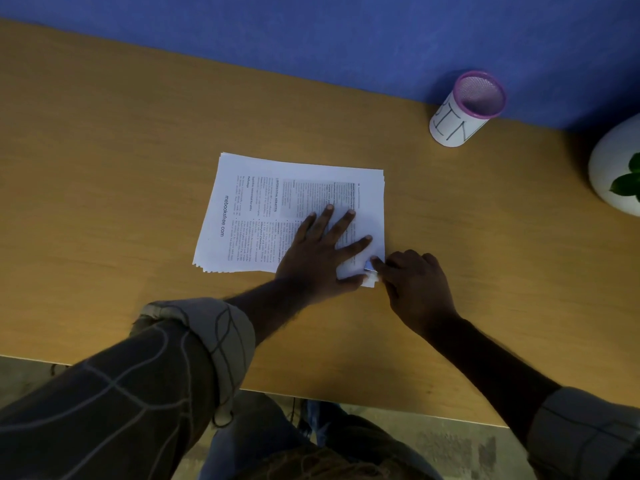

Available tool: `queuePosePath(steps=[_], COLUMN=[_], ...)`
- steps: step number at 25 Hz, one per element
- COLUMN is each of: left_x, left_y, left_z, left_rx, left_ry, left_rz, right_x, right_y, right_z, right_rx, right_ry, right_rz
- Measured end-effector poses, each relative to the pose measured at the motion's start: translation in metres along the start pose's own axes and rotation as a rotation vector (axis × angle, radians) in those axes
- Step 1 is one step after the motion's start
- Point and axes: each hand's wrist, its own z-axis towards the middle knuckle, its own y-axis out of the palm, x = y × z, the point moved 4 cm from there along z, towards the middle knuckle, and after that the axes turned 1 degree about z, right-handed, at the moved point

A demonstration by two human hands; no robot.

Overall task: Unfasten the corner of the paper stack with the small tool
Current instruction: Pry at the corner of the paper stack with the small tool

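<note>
Seen from the head camera, a person is leaning over a wooden desk (pixel 138 168) set against a blue partition (pixel 311 36), working at a stack of printed pages. The paper stack (pixel 263 202) is lying flat near the middle of the desk, its sheets slightly fanned along the left and near edges, the text running sideways to the viewer. The left hand (pixel 318 258) is pressing palm-down on the right half of the top sheet, its fingers (pixel 341 225) spreading apart across the print and the thumb lying along the near edge. The right hand (pixel 415 285) is resting on the desk just beside the stack's near right corner, its fingers curling together around a small metallic tool (pixel 371 270), only a sliver of which is showing where it is touching that corner; the fastener itself is too small to make out. A white pen cup (pixel 457 123) with a purple mesh rim and handwritten lettering is standing well apart at the back right. A white pot (pixel 609 168) with green leaves is sitting at the right edge. Rolled patterned sleeves are covering both forearms.
</note>
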Motion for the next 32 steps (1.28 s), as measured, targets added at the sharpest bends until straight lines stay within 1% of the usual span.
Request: queuePosePath(steps=[4, 9, 15, 21, 24, 25, 27, 30, 32], left_x=[-0.001, 0.001, -0.001, 0.000, 0.000, 0.001, 0.002, 0.000, -0.001], left_y=[-0.001, -0.002, -0.002, -0.003, -0.003, -0.003, -0.003, -0.003, -0.003], left_z=[-0.001, 0.000, 0.001, -0.001, 0.000, 0.000, -0.001, -0.002, -0.002], left_rx=[0.015, -0.010, -0.049, -0.029, -0.035, -0.034, -0.024, -0.014, -0.015], left_ry=[0.008, -0.003, -0.014, -0.007, -0.009, -0.009, -0.004, -0.003, -0.014], left_rz=[0.010, 0.011, 0.009, 0.001, 0.007, 0.007, 0.002, 0.008, 0.005], right_x=[-0.007, -0.009, -0.008, -0.010, -0.013, -0.014, -0.012, -0.004, 0.001], right_y=[0.001, 0.004, 0.008, 0.009, 0.008, 0.007, 0.008, 0.015, 0.019], right_z=[0.002, 0.000, -0.003, -0.004, -0.003, -0.003, -0.002, 0.006, 0.011], right_rx=[-0.049, -0.063, 0.008, 0.055, 0.060, 0.056, 0.029, 0.013, 0.023], right_ry=[0.031, 0.052, 0.052, 0.061, 0.092, 0.121, 0.241, 0.472, 0.538], right_rz=[-0.056, -0.058, -0.014, -0.004, 0.056, 0.088, 0.169, 0.370, 0.519])
